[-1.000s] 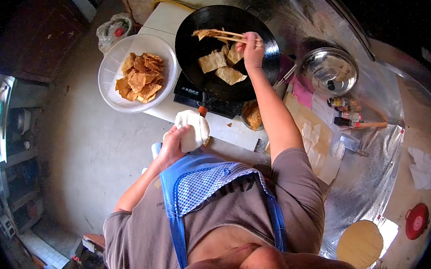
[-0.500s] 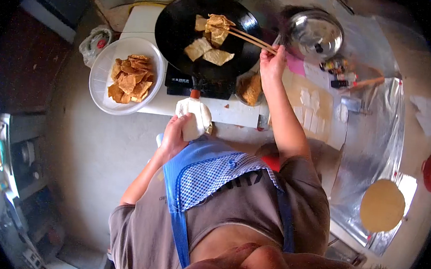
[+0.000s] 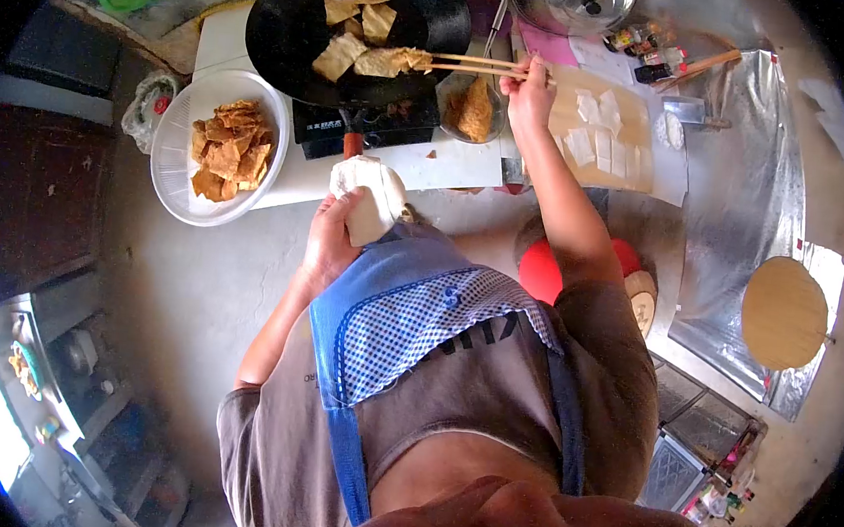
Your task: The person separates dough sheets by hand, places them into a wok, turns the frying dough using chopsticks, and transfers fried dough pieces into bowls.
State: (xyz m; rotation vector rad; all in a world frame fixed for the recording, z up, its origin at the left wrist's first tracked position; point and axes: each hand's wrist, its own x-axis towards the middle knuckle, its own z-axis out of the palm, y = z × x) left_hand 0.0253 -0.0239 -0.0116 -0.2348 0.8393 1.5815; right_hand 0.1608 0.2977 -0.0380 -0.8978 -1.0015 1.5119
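Observation:
My right hand [image 3: 529,103] is closed around a pair of wooden chopsticks [image 3: 480,66]. Their tips reach into the black wok [image 3: 266,42] and meet a pale golden sheet of food [image 3: 387,62]. Several more flat pieces [image 3: 339,56] lie in the wok. My left hand [image 3: 333,230] grips what looks like a folded white cloth [image 3: 373,196] at the end of the wok's red-brown handle [image 3: 353,145]; the cloth hides the handle's end. Left of the wok, a white plastic basin [image 3: 170,163] holds a heap of browned pieces [image 3: 232,152].
The wok sits on a black cooker [image 3: 318,134]. Right of it are a bowl with a browned piece [image 3: 473,110], a board with white slices [image 3: 597,144], small bottles [image 3: 663,60] and a metal basin [image 3: 615,20]. A red stool [image 3: 539,272] stands below the counter.
The chopsticks have come down from a raised, folded piece to a sheet at the wok's near right. Pieces in the wok lie rearranged. The camera view has shifted; my left hand keeps its hold.

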